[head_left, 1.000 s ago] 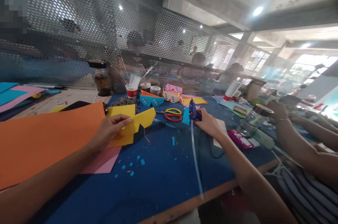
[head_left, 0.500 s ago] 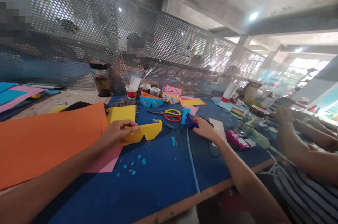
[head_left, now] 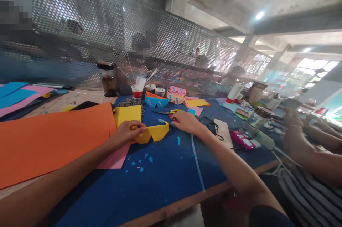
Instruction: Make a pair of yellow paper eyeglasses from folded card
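My left hand [head_left: 130, 131] is closed on the left part of yellow paper glasses [head_left: 155, 133], held just over the blue table mat, with the notch at the lower edge. My right hand [head_left: 185, 122] reaches in beside the right end of the glasses. Its fingers are curled down and drawn together, and what they hold, if anything, is hidden. Beyond its fingertips lie scissors [head_left: 161, 112], their yellow and red handles partly covered by the hand. A pale blue strip [head_left: 197, 164] runs from under my right wrist to the table edge.
Large orange sheets [head_left: 56, 141] and a yellow sheet [head_left: 129, 114] lie left. Decorated blue glasses [head_left: 156, 102] and paper cups [head_left: 137, 92] stand behind. To the right are a black cord [head_left: 213, 127], a pink device [head_left: 242, 140], a glass jar [head_left: 255, 122] and another person's arm [head_left: 301, 145].
My right hand has moved left from the blue glue gun's earlier spot to the scissors, and the gun no longer shows. My left hand keeps the yellow glasses. The view has shifted slightly.
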{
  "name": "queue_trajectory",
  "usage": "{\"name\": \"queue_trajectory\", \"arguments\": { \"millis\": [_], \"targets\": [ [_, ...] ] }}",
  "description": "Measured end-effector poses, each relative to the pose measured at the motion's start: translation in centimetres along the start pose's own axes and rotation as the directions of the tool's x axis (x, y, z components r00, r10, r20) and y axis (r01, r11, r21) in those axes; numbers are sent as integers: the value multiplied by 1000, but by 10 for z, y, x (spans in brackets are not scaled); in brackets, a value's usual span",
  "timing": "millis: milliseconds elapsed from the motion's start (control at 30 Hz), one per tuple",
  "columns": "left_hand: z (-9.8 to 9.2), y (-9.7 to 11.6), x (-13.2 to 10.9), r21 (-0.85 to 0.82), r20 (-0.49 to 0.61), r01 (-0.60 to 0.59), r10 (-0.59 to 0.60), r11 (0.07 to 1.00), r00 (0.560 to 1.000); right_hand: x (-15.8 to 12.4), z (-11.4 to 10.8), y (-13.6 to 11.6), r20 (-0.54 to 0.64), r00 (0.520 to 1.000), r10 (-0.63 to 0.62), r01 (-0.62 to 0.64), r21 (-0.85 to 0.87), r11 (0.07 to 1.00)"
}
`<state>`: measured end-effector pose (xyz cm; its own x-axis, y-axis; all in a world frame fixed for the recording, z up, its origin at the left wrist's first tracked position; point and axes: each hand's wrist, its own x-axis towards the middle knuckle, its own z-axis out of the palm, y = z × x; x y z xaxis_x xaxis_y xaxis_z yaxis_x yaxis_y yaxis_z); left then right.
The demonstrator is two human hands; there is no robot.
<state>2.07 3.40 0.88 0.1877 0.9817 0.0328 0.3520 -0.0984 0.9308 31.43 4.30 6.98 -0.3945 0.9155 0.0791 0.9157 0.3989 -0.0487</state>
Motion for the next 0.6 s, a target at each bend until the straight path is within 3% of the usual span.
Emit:
{"name": "queue_trajectory", "arguments": {
  "millis": [133,267,467,600],
  "targets": [
    [0,-1,0,29,-7,-37,37,999,999,18,19,-4,59,998,2,-1,-11,1000],
    [0,-3,0,53,-1,-62,63,997,998,16,23,1,34,998,53,-53,11,999],
    [-5,2,-3,89,-69,-209,215,974,974,-4,-8,4,-81,987,140,-124,182,976],
    [-9,17,-12,132,-147,-295,313,946,938,-23,-25,-14,-33,999,19,-4,418,908]
  ]
}}
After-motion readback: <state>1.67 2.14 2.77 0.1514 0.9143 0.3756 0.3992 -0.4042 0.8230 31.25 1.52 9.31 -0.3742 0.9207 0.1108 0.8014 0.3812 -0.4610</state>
